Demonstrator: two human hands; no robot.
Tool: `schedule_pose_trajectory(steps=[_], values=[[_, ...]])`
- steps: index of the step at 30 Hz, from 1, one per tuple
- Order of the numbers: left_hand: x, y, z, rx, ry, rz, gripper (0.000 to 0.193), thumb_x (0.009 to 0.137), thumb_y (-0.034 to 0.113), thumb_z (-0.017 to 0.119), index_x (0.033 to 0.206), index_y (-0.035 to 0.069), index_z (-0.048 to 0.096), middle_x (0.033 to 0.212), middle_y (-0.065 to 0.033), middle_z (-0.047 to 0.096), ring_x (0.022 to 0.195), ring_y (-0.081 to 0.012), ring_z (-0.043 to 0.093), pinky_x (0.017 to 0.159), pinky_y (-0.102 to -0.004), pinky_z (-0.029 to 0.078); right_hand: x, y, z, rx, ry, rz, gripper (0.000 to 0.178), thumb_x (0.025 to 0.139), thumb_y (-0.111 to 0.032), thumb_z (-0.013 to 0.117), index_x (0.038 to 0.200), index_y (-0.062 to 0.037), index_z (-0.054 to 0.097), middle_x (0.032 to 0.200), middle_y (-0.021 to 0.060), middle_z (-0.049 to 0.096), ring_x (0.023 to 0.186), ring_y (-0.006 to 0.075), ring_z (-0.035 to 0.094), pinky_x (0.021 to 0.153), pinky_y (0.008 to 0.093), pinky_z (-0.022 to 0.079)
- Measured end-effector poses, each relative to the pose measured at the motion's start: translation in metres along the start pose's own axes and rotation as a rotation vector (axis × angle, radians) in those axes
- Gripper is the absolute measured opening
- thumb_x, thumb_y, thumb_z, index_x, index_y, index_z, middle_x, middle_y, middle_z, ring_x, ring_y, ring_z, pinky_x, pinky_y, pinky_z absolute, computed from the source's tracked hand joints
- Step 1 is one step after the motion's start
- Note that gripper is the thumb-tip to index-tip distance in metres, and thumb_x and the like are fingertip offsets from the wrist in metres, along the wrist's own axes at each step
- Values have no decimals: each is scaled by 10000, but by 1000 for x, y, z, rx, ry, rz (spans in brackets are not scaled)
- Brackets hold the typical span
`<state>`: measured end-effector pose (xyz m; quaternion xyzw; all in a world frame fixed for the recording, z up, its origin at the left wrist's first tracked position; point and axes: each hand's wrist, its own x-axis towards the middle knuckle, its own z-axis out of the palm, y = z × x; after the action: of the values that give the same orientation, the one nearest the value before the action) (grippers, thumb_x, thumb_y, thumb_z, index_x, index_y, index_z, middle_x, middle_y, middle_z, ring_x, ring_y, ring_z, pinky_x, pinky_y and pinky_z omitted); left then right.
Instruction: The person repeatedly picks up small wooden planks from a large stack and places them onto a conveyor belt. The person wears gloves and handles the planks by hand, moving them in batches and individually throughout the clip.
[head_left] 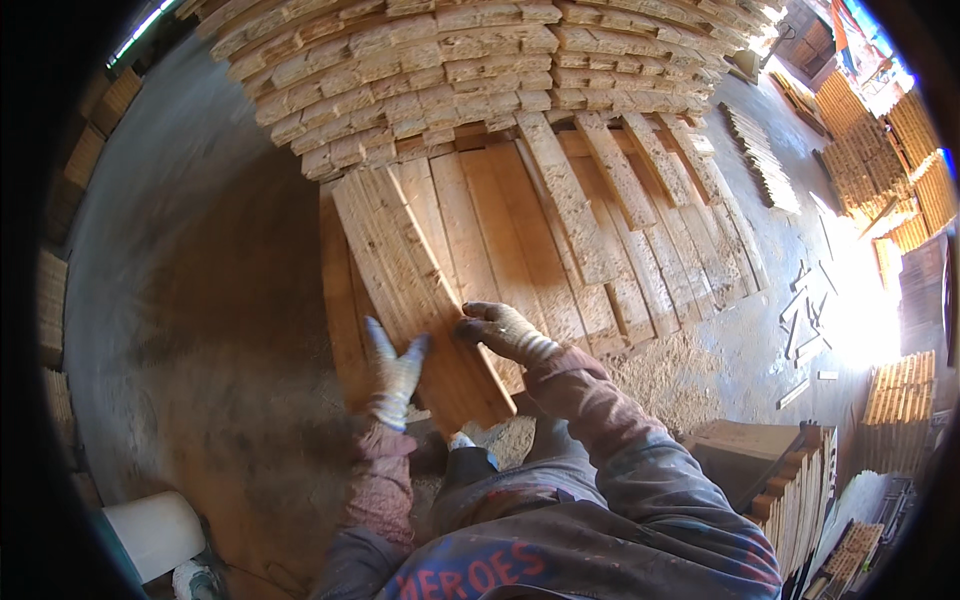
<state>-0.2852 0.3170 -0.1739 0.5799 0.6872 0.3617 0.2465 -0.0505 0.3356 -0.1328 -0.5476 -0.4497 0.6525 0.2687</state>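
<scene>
A wide wooden board (pixel 400 265), rough and pale at its far end and smooth brown at its near end, lies slanted over a layer of boards in front of me. My left hand (pixel 396 375), in a pale knit glove, is at its left edge with fingers stretched and the thumb apart, the thumb tip over the wood. My right hand (pixel 505 330), also gloved, grips the right edge, its fingertips bent at the board's side. Below lie planks (pixel 500 230) side by side, with several narrow strips (pixel 568 200) across their right part.
A tall stack of rough boards (pixel 430 70) rises at the far side. Sawdust (pixel 670 380) covers the floor to the right of my feet, and loose wood scraps (pixel 805 310) lie further right. More stacks (pixel 865 150) stand at the right. A white rounded object (pixel 155 532) is at lower left.
</scene>
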Motion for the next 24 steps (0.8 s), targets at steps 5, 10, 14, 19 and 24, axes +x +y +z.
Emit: schedule_pose_trajectory(steps=[5, 10, 14, 19, 24], values=[[41, 113, 53, -362, 179, 150, 700, 966, 105, 711, 1563, 23, 356, 1157, -75, 591, 956, -156, 591, 823, -303, 539, -5, 3, -155, -621, 917, -504, 834, 828, -466, 815, 1439, -6, 483, 1278, 287, 622, 1228, 427, 592, 1013, 488, 501], [113, 161, 255, -482, -237, -74, 715, 970, 394, 673, 1448, -75, 422, 977, -88, 559, 915, -212, 532, 794, -334, 479, 44, -37, -232, -531, 637, 107, 689, 965, -563, 570, 1449, -82, 482, 1273, 308, 640, 1227, 475, 592, 1026, 519, 468], [140, 227, 318, -7, -171, -169, 659, 969, 588, 561, 1135, -42, 665, 1013, -310, 717, 984, -502, 681, 825, -547, 538, 95, -4, -264, -444, 581, 29, 511, 1004, -539, 509, 1182, -66, 583, 1101, 316, 692, 1082, 514, 640, 956, 562, 491], [28, 184, 323, -504, -326, -357, 421, 1005, 467, 603, 974, 51, 662, 786, -141, 727, 692, -229, 705, 604, -420, 523, 2, 63, -227, -383, 595, -56, 364, 1003, -391, 598, 1083, -37, 583, 877, 270, 688, 838, 489, 668, 704, 521, 533], [-80, 199, 237, -253, -201, -91, 605, 958, 429, 679, 1360, 11, 508, 1142, -286, 652, 1022, -435, 660, 871, -494, 529, -102, 135, -185, 18, 507, -86, 313, 953, -336, 732, 1000, -62, 588, 754, 140, 626, 664, 280, 588, 659, 418, 498]])
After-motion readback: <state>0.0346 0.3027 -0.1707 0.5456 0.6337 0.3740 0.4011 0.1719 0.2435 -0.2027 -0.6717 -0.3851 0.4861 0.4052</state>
